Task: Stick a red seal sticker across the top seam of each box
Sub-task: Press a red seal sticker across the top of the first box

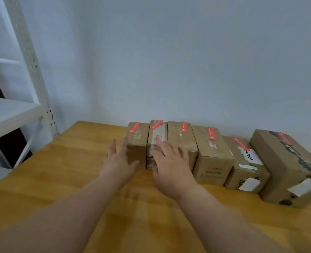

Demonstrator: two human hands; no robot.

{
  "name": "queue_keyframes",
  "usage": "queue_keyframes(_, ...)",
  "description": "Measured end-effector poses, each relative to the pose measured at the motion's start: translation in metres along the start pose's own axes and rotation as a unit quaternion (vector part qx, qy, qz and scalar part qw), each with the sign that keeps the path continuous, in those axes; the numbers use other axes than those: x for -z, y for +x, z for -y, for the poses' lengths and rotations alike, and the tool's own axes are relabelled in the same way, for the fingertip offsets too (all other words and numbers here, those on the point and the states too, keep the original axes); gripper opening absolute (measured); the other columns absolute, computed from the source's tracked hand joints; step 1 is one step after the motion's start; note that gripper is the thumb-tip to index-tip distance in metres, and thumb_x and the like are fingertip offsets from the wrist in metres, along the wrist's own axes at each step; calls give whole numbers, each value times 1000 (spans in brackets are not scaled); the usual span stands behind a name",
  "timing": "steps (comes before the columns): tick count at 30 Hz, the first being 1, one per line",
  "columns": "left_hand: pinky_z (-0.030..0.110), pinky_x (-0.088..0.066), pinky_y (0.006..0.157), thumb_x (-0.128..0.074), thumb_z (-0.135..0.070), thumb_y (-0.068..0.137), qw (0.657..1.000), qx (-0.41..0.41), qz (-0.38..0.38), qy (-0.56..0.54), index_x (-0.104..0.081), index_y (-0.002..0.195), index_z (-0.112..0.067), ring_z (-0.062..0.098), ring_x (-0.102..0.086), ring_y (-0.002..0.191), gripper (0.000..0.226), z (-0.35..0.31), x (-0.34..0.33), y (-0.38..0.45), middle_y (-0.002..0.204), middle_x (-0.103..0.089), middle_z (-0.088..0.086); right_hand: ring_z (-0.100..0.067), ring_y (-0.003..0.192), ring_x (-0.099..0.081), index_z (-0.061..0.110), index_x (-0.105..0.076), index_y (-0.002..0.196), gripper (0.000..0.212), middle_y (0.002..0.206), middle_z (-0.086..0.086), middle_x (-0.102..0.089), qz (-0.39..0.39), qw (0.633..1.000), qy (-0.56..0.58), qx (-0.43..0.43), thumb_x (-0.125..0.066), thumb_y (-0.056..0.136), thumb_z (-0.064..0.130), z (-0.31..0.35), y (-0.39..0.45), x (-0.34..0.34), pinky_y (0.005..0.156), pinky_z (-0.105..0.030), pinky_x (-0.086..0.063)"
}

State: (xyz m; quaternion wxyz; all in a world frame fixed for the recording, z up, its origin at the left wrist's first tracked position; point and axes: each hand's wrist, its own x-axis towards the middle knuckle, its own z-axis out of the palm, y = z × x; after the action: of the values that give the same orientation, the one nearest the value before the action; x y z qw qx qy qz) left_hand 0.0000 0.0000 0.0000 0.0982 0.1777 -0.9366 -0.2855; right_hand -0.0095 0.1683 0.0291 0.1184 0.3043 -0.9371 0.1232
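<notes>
We see six brown cardboard boxes set side by side in a row on a yellowish wooden tabletop (63,179), close to a pale grey-blue wall (169,61). Each carries a red seal sticker on its top, near the far end: the first box from the left (139,141) has its sticker (134,127), the tape-wrapped second box (156,137) has one (157,124), the third box (180,138) has one (184,126), the fourth box (210,145) has one (211,133), the fifth box with white paper labels (246,167) has one (241,144), and the largest, sixth box with dark printed tape (286,165) has one (284,138), blurred.

Our left hand (118,161) lies open at the left side of the first box, fingers straight and spread, holding nothing; whether it touches the cardboard we cannot tell. Our right hand (171,165) rests palm-down over the near ends of the second and third boxes, fingers extended and slightly spread on top, gripping nothing.

A white metal shelving unit (14,114) stands at the left, just beside the table's far corner
</notes>
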Motion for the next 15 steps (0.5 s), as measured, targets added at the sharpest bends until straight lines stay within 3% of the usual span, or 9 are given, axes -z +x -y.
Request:
queue_keyframes(3,43,-28,113,-62,-40,91,997,10,5,-73,2,154,-38,27,-18,147,90,-2,-1,11,163,5,2,-19,151,0,19,-42,141,47,159,-1,-23,-13,1000,-1,25,-40,95,19,4,13,-5,119,-49,4)
queue_keyframes(7,43,-36,108,-61,-35,93,970,68,6,-234,1,155,-26,28,-37,138,89,0,-7,21,155,-31,4,-17,150,17,15,-16,154,64,165,-2,-2,20,998,-38,51,-36,93,14,14,32,-13,115,-48,19)
queue_keyframes(9,43,-40,106,-56,-31,96,963,89,23,-253,-15,154,-21,28,-47,129,72,5,-6,22,145,-46,3,-18,149,20,13,-10,156,70,165,-3,2,52,995,-67,47,-37,92,12,20,41,-16,115,-52,20)
queue_keyframes(12,43,-47,99,-51,-26,98,965,83,52,-242,-47,137,-22,23,-57,111,39,12,-2,20,127,-60,2,-20,149,19,11,-7,156,71,165,-5,0,96,991,-89,29,-37,91,13,29,49,-20,114,-57,19)
queue_keyframes(15,42,-46,98,-47,-27,99,961,91,56,-256,-52,132,-23,24,-58,110,34,17,4,15,123,-63,3,-20,151,11,12,-16,155,68,164,-5,-9,91,994,-59,19,-38,91,17,36,48,-19,115,-57,18)
